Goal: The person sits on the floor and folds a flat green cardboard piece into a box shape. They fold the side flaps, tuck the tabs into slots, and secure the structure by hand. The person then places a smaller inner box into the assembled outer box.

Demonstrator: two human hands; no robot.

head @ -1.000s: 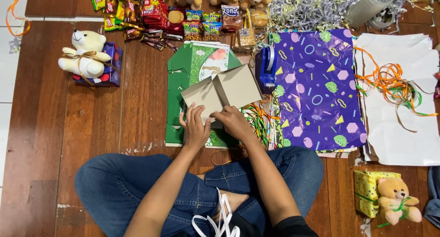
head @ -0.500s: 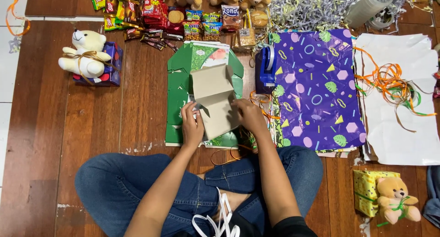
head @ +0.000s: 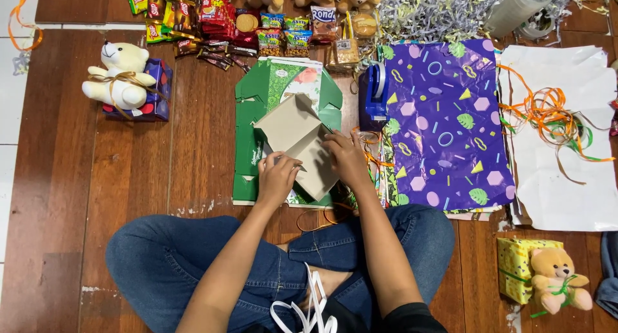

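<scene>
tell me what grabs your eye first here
Mid-floor, the left hand and right hand press on a tan cardboard box being folded over a green sheet. Right of them lies bright purple wrapping paper with orange ribbon beyond; a cream teddy bear sits far left.

A flattened cardboard box [head: 297, 136] lies at the centre of the floor [head: 84, 198], on a printed sheet [head: 257, 114]. The left hand [head: 278, 176] and right hand [head: 346, 158] rest on its near part. Right of it stands a tape dispenser [head: 374, 96], then a sheet of wrapping paper [head: 444, 123]. Snack packets [head: 244, 30] line the far edge. A bear on a box [head: 125, 78] sits far left, another bear [head: 557, 278] near right
</scene>
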